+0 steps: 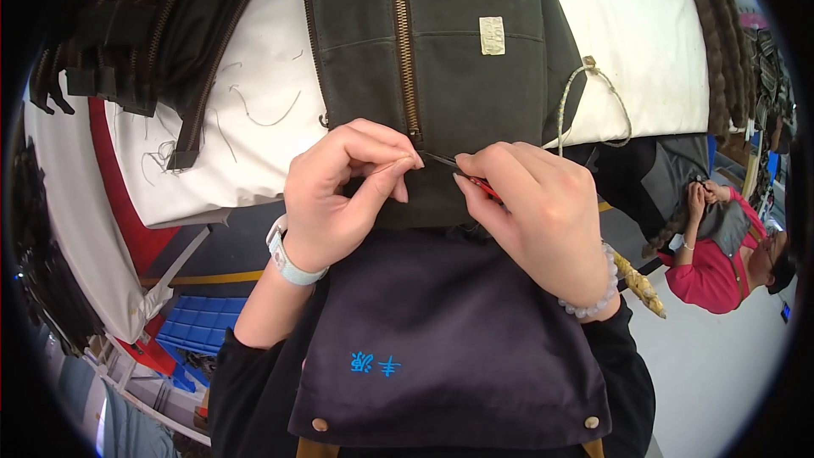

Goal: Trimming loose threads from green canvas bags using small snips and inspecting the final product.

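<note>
A dark olive garment (475,93) lies before me with a brass zipper (404,42) running down it. My left hand (339,187) is closed in a pinch at the zipper's lower end; whatever lies between the fingertips is too small to make out. From the right, my right hand (543,203) grips small red-handled thread snips (485,188). Their thin dark tips point left, close to the left fingertips and just below the zipper end. A pale tag (492,36) sits on the garment's upper right.
Dark pieces with zippers (161,25) lie at the upper left, near loose thread ends (263,114) on the white table cover (636,42). A looped cord (623,106) hangs at right. Blue crates (199,322) stand below left. At far right, a person in pink (716,276) handles dark material.
</note>
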Demonstrator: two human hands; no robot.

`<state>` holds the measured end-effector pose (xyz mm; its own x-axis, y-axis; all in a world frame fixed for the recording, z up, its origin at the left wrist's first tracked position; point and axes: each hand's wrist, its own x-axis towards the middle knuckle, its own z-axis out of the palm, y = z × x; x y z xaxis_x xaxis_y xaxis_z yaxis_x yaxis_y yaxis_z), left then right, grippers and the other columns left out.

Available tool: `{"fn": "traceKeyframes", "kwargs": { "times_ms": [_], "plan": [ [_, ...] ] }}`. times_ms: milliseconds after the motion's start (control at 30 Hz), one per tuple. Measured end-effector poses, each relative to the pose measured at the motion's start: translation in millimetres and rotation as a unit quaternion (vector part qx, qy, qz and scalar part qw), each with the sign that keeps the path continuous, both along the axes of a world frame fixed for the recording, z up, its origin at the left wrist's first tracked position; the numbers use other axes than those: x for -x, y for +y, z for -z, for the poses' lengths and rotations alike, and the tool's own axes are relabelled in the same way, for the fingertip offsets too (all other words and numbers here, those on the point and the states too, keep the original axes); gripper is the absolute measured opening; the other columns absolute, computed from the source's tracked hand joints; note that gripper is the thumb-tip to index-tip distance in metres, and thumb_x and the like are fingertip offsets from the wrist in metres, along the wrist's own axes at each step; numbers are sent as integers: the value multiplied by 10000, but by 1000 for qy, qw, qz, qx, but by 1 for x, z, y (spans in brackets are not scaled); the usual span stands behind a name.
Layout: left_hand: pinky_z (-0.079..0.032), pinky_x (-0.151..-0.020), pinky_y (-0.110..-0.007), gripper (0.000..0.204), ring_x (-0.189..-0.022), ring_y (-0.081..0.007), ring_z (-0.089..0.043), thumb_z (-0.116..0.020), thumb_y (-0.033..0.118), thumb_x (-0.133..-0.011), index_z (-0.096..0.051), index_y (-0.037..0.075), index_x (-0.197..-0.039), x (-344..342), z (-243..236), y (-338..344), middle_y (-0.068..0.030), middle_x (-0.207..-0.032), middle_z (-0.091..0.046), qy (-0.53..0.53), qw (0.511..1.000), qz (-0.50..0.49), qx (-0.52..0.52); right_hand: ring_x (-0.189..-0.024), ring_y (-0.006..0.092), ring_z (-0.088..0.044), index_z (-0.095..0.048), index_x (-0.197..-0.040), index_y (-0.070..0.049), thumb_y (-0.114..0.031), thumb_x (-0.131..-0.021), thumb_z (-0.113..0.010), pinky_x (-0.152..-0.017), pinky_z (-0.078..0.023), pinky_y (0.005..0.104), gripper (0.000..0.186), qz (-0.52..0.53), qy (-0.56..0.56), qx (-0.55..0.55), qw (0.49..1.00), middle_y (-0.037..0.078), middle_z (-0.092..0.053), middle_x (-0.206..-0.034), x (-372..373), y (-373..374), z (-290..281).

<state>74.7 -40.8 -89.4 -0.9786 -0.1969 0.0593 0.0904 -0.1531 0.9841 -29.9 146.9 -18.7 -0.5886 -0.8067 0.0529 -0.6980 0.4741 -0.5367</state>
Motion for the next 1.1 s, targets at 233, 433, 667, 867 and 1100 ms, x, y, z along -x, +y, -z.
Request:
{"fn": "traceKeyframes", "kwargs": {
  "times_ms": [233,433,667,867,1100],
  "plan": [
    [-484,-595,-177,199,-693,-98,-621,-567,-71,-985,-552,-40,-1181,5,-28,-12,-142,-1116,-641,-23,927,-373,23,-585,157,-624,-652,-1182,-31,-55,-911,-708,-563,-497,279,277,98,-246,13,964,70,-618,-721,10,11,-13],
    [-393,-406,-177,286,-491,-51,-549,-551,91,-1043,-470,13,-1307,-32,-52,-39,-20,-800,-627,-376,926,14,-30,-739,250,-674,-569,-1300,-12,-16,-974,-599,-655,-530,322,328,13,-296,89,951,135,-663,-979,0,-17,-15],
    [-361,-386,-190,261,-477,-75,-544,-513,119,-1061,-434,19,-1288,-25,-44,-34,-44,-749,-601,-336,937,9,-95,-774,332,-658,-472,-1039,-12,-123,-909,-722,-643,-510,381,302,-23,-265,134,955,158,-612,-906,0,-60,13],
    [-340,-535,-167,175,-624,-8,-488,-525,32,-1027,-648,-22,-1140,-28,-36,-42,52,-736,-526,-220,937,3,-270,-679,249,-621,-464,-1030,-28,-123,-799,-789,-590,-501,365,410,-9,-135,122,983,117,-587,-820,-14,-69,18],
    [-460,-629,-210,584,-695,-32,-526,-667,-80,-833,-354,44,-1310,0,-25,-35,-47,-1066,-546,-230,973,-14,-21,-628,330,-638,-458,-1002,-32,-49,-804,-666,-575,-499,407,287,-18,-143,77,987,132,-579,-696,-12,-66,25]
  ]
}}
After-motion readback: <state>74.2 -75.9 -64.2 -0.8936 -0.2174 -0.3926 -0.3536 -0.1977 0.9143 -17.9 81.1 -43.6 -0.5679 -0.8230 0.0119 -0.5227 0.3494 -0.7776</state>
